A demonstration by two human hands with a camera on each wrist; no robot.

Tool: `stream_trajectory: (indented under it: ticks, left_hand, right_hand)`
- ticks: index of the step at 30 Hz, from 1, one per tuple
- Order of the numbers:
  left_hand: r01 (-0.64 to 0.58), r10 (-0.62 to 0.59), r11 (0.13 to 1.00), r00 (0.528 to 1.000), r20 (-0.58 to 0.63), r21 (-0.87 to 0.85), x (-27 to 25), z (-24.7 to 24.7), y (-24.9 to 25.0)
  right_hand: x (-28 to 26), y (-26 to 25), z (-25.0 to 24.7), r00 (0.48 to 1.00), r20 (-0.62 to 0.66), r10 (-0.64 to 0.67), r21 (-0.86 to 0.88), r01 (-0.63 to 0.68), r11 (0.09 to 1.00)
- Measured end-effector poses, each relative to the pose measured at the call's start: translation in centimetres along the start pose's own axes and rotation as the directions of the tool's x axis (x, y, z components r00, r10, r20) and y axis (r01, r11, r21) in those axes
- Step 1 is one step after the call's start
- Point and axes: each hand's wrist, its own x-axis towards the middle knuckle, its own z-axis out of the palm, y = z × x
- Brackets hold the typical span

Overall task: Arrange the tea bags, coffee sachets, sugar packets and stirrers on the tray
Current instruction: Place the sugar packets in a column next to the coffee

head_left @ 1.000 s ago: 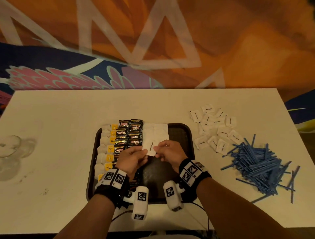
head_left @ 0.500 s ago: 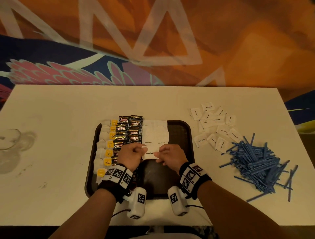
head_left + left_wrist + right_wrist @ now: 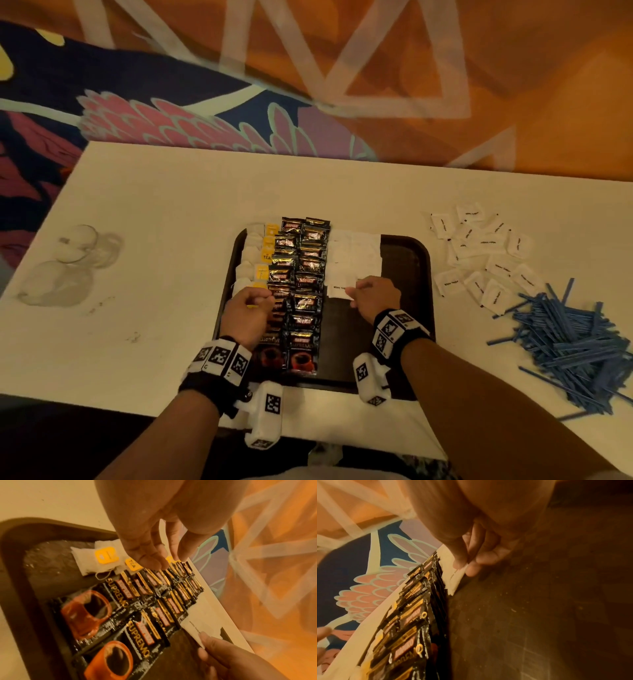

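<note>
Tea bags and coffee sachets sit ranked on the tray; my right hand pinches a sugar packet there, my left hand hangs loose and empty, while the loose packets and stirrers remain outside on the table.

place: hospitality room | cues: patterned carpet; white table

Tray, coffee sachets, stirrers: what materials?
Tray: likely moulded plastic, dark brown, matte, with a grid-textured floor and rounded rim.
Coffee sachets: glossy black film, probably foil laminate; they glint and have crimped edges.
Stirrers: thin, straight, uniformly blue sticks, probably plastic; too small to be sure.
</note>
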Motion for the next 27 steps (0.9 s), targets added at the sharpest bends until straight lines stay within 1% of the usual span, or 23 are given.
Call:
stream_trajectory:
  ticks: [3,6,8,10,11,13,14,15,17,21,24,27]
  left_hand:
    - [0.042,-0.042,0.999,0.999,0.001,-0.007,0.3,-1.1,-0.5]
    - [0.046,-0.046,0.999,0.999,-0.004,-0.029,0.6,-1.7,-0.7]
    - [0.043,-0.044,0.999,0.999,-0.013,-0.027,0.8,-1.9,-0.7]
    - [0.042,-0.043,0.999,0.999,-0.010,-0.025,1.0,-2.2,-0.8]
    - [0.042,-0.042,0.999,0.999,-0.004,-0.016,1.1,-2.3,-0.7]
    - [0.033,-0.033,0.999,0.999,0.009,0.002,1.3,-2.4,-0.6]
    - [0.025,-0.025,1.000,1.000,0.013,0.010,1.4,-2.4,-0.6]
    - [0.017,-0.017,1.000,1.000,0.016,0.020,1.4,-2.5,-0.6]
    - [0.001,-0.002,1.000,1.000,0.023,0.026,1.6,-2.7,-0.6]
    - [-0.016,0.014,0.998,0.999,0.039,0.056,1.9,-3.4,-0.7]
    - [-0.048,0.046,0.996,0.998,0.032,0.075,2.2,-3.8,-0.7]
    - [-0.058,0.053,0.995,0.997,0.062,0.085,2.4,-3.3,-0.2]
  right_hand:
    - [0.5,-0.3,1.0,1.000,-0.029,-0.007,-0.064,0.005,0.998]
    - [0.2,-0.5,1.1,0.998,-0.064,-0.002,-0.124,-0.006,0.992]
    - [-0.3,-0.7,0.9,0.996,-0.087,-0.026,-0.182,0.010,0.983]
    - [-0.6,-0.8,1.0,0.989,-0.101,-0.111,-0.215,0.087,0.973]
    - [-0.7,-0.9,1.1,0.979,-0.093,-0.180,-0.228,0.156,0.961]
    - [-0.7,-1.0,1.5,0.950,-0.027,-0.311,-0.289,0.290,0.912]
    - [-0.6,-1.0,1.7,0.936,0.004,-0.353,-0.325,0.335,0.884]
    - [-0.6,-1.0,2.0,0.930,0.028,-0.366,-0.355,0.352,0.866]
    - [-0.5,-0.9,2.4,0.938,0.047,-0.344,-0.379,0.336,0.862]
    - [-0.4,-0.8,2.7,0.949,0.044,-0.312,-0.377,0.306,0.874]
    - [-0.8,-0.9,2.5,0.948,0.020,-0.319,-0.333,0.307,0.892]
    - [-1.8,-0.2,1.9,0.948,-0.028,-0.317,-0.263,0.298,0.917]
